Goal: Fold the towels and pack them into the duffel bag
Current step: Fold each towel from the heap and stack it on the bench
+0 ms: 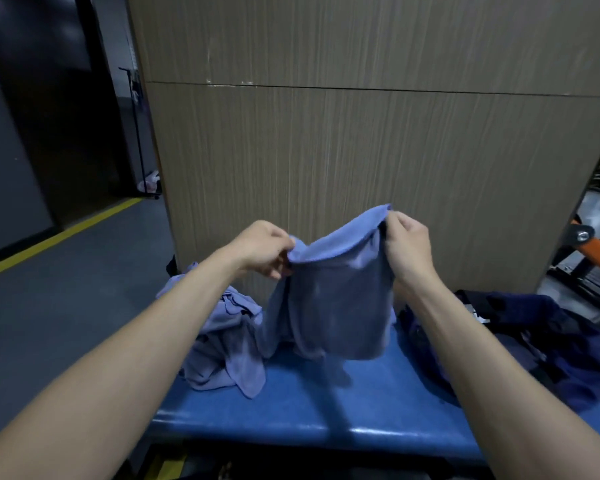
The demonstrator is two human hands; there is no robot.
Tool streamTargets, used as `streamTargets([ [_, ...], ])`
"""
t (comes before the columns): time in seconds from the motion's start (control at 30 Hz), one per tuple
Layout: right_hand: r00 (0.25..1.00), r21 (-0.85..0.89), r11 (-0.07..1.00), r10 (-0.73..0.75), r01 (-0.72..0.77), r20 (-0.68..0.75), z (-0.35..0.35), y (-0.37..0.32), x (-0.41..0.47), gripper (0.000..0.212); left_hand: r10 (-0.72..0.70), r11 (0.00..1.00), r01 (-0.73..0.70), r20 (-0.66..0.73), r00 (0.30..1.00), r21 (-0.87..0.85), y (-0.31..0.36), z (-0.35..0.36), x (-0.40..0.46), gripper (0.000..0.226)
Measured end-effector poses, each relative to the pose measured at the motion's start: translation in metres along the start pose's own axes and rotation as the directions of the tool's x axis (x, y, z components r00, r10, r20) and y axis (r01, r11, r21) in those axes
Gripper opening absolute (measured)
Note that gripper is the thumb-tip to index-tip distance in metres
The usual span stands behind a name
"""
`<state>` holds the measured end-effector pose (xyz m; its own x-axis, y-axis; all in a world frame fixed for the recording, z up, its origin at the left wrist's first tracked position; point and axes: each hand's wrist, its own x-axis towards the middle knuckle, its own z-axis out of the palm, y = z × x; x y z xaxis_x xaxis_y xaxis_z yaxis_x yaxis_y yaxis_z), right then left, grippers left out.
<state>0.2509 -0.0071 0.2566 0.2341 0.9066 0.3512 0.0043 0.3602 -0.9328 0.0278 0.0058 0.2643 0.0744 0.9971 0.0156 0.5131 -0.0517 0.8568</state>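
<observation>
**Towel held up by its top edge over the bench**

I hold a blue towel (pixel 340 299) up in front of me, both arms stretched out. My left hand (pixel 262 249) pinches the towel's upper left corner, fingers curled round the cloth with the thumb on top. My right hand (pixel 407 245) grips the upper right corner, which stands a little higher, the fingertips closed on the hem. Between my hands the top edge sags and rolls over toward me. The rest hangs down, its lower edge just above the blue bench (pixel 309 403), near the middle of the seat. Toward the bench's left end lies a crumpled heap of towels (pixel 222 348) of the same colour. At the right end sits the dark navy duffel bag (pixel 534 344), slumped. Behind the bench stands a wood-grain panel (pixel 361 133).
</observation>
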Motion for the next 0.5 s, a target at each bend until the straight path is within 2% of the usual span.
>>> streamTargets([
  [0.03,0.998,-0.06,0.998,-0.023,0.026,0.051,0.001,-0.002,0.001,0.041,0.049,0.983,-0.048,0.0,0.999,0.177,-0.005,0.002,0.001,0.019],
  [0.07,0.993,-0.126,0.99,-0.044,0.057,0.109,0.002,-0.005,0.001,0.043,0.121,0.958,-0.122,0.02,0.993,0.261,-0.008,0.003,0.0,0.013],
  [0.1,0.985,-0.208,0.974,-0.058,0.092,0.163,0.003,-0.007,0.001,0.044,0.204,0.943,-0.217,0.076,0.976,0.253,-0.009,0.004,-0.002,0.018],
  [0.17,0.969,-0.368,0.916,-0.076,0.161,0.235,0.005,-0.007,0.001,0.042,0.316,0.941,-0.337,0.318,0.894,0.014,-0.004,0.006,-0.013,0.047],
  [0.23,0.957,-0.454,0.869,-0.072,0.199,0.282,0.007,-0.005,-0.001,0.037,0.367,0.928,-0.348,0.505,0.781,-0.136,0.005,0.014,-0.028,0.064],
  [0.27,0.95,-0.467,0.857,-0.073,0.216,0.304,0.008,-0.006,-0.003,0.035,0.395,0.913,-0.388,0.513,0.763,-0.126,0.009,0.02,-0.034,0.065],
  [0.3,0.941,-0.47,0.851,-0.078,0.235,0.329,0.009,-0.007,-0.005,0.034,0.422,0.9,-0.422,0.471,0.775,-0.112,0.011,0.029,-0.037,0.06],
  [0.37,0.922,-0.485,0.827,-0.098,0.285,0.375,0.01,-0.009,-0.01,0.032,0.443,0.895,-0.434,0.325,0.836,-0.102,0.013,0.038,-0.035,0.039],
  [0.43,0.909,-0.5,0.803,-0.118,0.325,0.4,0.009,-0.009,-0.01,0.033,0.439,0.896,-0.44,0.237,0.866,-0.052,0.008,0.038,-0.028,0.012],
  [0.47,0.906,-0.502,0.801,-0.112,0.325,0.408,0.006,-0.008,-0.009,0.034,0.43,0.898,-0.441,0.209,0.878,0.004,0.001,0.035,-0.023,0.008],
  [0.5,0.901,-0.491,0.812,-0.096,0.317,0.423,0.001,-0.006,-0.008,0.034,0.418,0.9,-0.433,0.179,0.89,0.052,-0.005,0.031,-0.018,0.015],
])
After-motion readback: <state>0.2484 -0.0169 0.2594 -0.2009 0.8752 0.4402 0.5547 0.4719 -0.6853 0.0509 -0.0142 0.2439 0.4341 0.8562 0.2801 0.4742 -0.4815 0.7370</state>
